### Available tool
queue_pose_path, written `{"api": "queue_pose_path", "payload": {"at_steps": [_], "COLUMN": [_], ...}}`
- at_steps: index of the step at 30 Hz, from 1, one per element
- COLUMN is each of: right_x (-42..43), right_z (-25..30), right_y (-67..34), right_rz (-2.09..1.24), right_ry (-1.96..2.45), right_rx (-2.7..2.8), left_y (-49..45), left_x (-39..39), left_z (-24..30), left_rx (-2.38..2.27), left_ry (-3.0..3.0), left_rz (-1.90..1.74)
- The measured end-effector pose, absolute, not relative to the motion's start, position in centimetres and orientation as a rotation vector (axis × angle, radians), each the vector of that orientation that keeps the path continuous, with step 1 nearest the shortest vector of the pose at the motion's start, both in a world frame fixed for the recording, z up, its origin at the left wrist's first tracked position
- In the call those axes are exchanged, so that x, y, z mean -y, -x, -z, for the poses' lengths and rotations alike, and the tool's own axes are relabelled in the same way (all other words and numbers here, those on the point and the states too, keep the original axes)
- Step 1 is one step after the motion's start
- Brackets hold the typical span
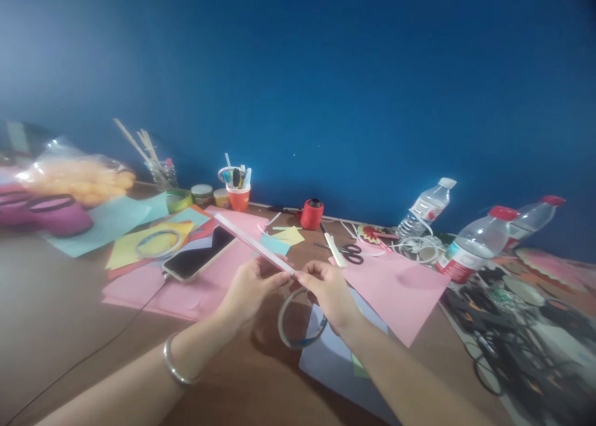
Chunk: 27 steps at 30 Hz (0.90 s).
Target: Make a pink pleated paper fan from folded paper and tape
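Above the middle of the table, a narrow folded pale pink paper strip (254, 244) slants up and to the left from my fingertips. My left hand (254, 289) pinches its lower part between thumb and fingers. Close beside it, my right hand (330, 292) has thumb and fingers closed on the strip's near end. Under my right hand shows a pale ring (280, 323) with a bluish patch. Its upper edge is hidden by the fingers, so I cannot tell whether it is held or lies on the table. Lavender paper (338, 376) lies beneath it.
Coloured paper sheets and a phone (200, 255) with a cable lie left. Behind are a red thread spool (311, 214) and an orange cup of tools (239, 197). Right are a white-handled knife (333, 246), black scissors (352, 254), pink paper (395, 289) and bottles (479, 243).
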State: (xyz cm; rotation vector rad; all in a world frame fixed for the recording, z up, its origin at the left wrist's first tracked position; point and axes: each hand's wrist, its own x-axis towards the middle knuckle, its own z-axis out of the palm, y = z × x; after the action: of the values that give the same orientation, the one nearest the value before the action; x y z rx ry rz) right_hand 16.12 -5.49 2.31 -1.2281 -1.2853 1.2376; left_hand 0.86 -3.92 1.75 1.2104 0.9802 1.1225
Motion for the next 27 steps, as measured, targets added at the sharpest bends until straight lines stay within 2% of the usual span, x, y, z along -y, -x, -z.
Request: {"api": "queue_pose_path", "payload": {"at_steps": [6, 27], "right_x": [5.59, 5.27], "right_z": [-2.16, -2.64], "right_y": [-15.79, -16.22], "right_rz": [-1.541, -1.656], "right_ry": [1.103, 1.009], "right_rx": [1.033, 0.928], "left_y": [-1.17, -0.97], "left_x": [4.13, 3.95], "left_z": [-2.20, -2.31], "left_rx": [-0.952, -0.970], "left_ry": [-1.114, -1.263], "left_rz": [-1.127, -1.142]}}
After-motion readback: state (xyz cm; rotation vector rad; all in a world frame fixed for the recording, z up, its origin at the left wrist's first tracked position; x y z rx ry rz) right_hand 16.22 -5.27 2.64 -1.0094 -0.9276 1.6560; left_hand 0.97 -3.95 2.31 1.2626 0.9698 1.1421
